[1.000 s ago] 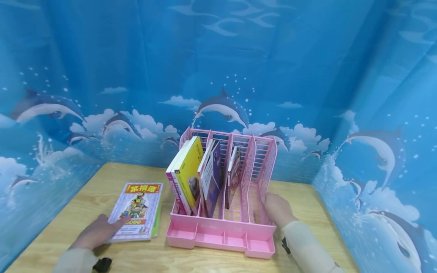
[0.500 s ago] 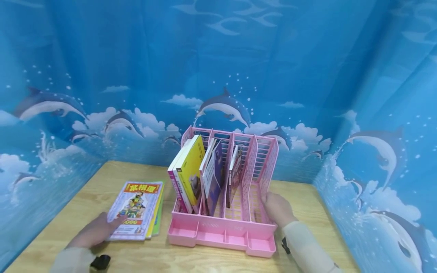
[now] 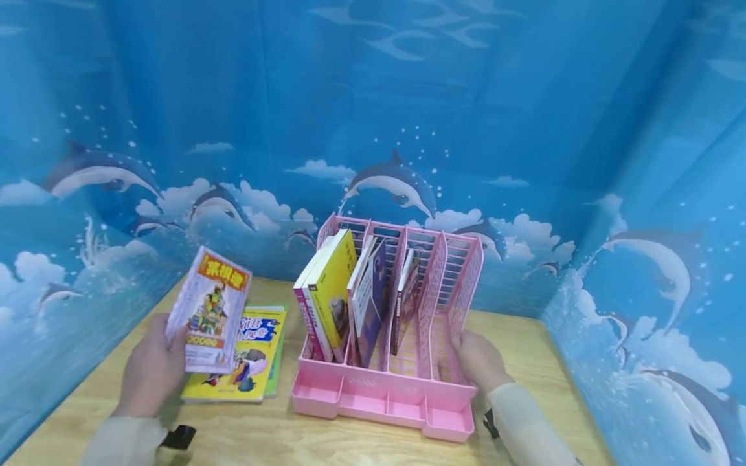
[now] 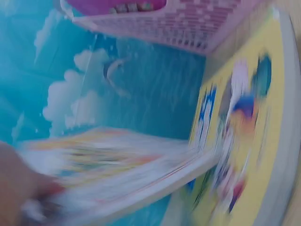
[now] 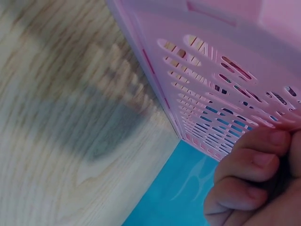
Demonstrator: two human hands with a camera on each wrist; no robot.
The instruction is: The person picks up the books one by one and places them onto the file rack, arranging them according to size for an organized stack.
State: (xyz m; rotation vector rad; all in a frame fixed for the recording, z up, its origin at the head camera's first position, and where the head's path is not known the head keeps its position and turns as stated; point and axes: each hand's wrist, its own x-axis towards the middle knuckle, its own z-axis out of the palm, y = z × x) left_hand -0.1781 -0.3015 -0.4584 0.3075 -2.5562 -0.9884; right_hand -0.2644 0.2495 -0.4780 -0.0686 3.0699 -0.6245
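My left hand grips a thin book with a pale purple border and a red-yellow title, tilted up above the pile. Beneath it on the table lie a yellow-covered book and a green-edged one. In the left wrist view the held book is blurred, its edge close to the yellow cover. At the right side of a pink book rack, my right hand holds the perforated side panel, fingers curled at its edge.
Several books stand in the rack: a yellow one at left, a purple one, and a thin dark one. Small trays run along its front. A blue dolphin-print curtain surrounds the wooden table.
My left hand has slid the purple-bordered book off the pile and lifted it, uncovering the yellow book. My right hand stays at the rack's side. The view has shifted slightly.
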